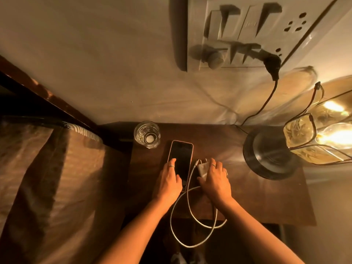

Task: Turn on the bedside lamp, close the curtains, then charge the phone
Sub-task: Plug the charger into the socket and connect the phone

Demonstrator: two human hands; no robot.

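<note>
— What was on the bedside table (266, 202)?

— It was dark wood with a dull sheen, set against a pale wall. A smartphone (181, 161) lay flat near the middle, screen black and glossy, with a pale pinkish rim and rounded corners. Behind it and to the left stood a clear faceted drinking glass (147, 134). On the right sat the bedside lamp (297, 147), lit, with a round dark metal base and a cut-glass shade framed in thin wire.

— And the charger?

— A small white charger block (202, 169) lay just beside the phone's right edge, prongs pointing toward the wall. Its white cable (187, 221) ran along the phone's side, looped off the table's front edge and came back up to the phone's lower end.

— How were the hands?

— The left hand (168, 182) rested on the phone's lower left part, fingers fairly straight, forefinger on the screen, thumb near the bottom edge. The right hand (216, 180) lay over the charger block, fingers bent round it and thumb at its near corner, gripping it.

— Anything on the wall?

— A white switch plate (247, 31) with rocker switches and sockets; a black plug (272, 65) sat in the lower socket, its cord trailing down to the lamp. A ribbed, striped bedspread (47, 178) filled the left.
</note>
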